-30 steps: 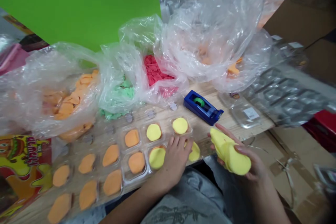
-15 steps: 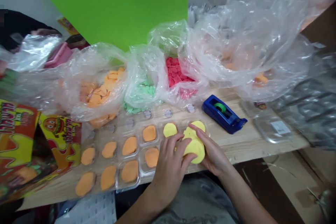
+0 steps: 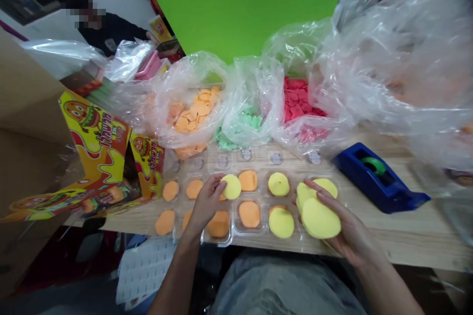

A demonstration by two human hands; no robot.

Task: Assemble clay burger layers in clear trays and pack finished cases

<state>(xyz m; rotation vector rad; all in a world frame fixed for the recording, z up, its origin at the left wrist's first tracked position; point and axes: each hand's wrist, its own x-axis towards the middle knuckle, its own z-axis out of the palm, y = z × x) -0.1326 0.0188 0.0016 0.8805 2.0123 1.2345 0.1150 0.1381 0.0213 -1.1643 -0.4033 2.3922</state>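
Observation:
My left hand [image 3: 208,200] is over the clear plastic blister tray [image 3: 221,161], its fingers pinching one soft yellow disc [image 3: 231,187]. My right hand [image 3: 351,231] cradles a stack of soft yellow discs [image 3: 320,217] above the tray's right end. Orange discs [image 3: 248,180] lie in most of the tray's compartments. Two compartments near my right hand hold yellow discs [image 3: 281,222], and the top row's far pockets are bare. My left hand hides part of the orange discs under it.
Plastic bags of orange [image 3: 192,113], green [image 3: 246,125] and red [image 3: 303,103] pieces stand behind the tray. A blue tape dispenser [image 3: 380,178] sits to the right, printed burger cartons [image 3: 96,142] to the left. A person [image 3: 111,34] stands at the far left.
My hands have parted: the left has moved left over the tray with one yellow disc, and the right keeps the stack. The view has swung, shifting the table rightward in the picture.

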